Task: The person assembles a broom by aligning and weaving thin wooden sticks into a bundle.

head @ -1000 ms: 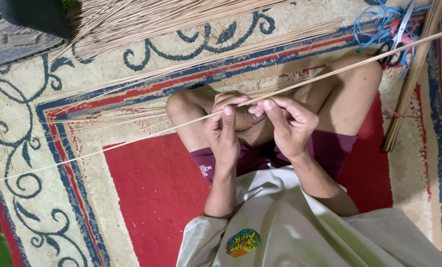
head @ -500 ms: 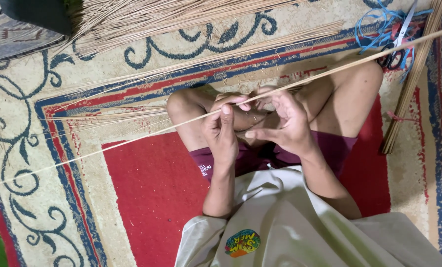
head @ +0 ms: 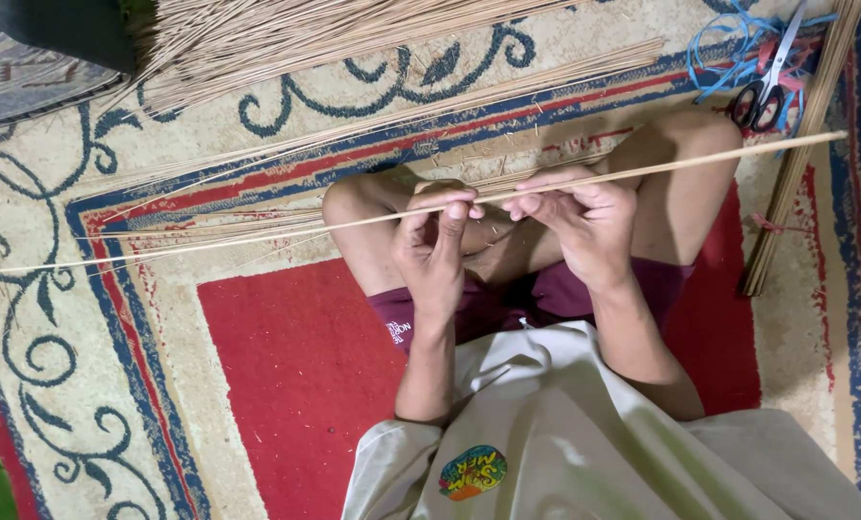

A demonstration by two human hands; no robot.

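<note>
Red, cream, blue-scrolled rug [head: 286,376]; tan stick [head: 719,159]; maroon shorts [head: 508,303].

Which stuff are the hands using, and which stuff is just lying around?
In use: long stick, pinched by left hand and right hand.

Lying about: stick pile, loose sticks, stick bundle, scissors, blue string, rug.

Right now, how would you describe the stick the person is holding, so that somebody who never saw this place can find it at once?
Start at the red and cream patterned carpet where the person sits cross-legged. Above the knees, the left hand and right hand pinch one long, thin, pale stick that crosses almost the whole picture. Unlike the loose sticks on the carpet and the big bundle at the top, it alone is lifted and held.
</note>
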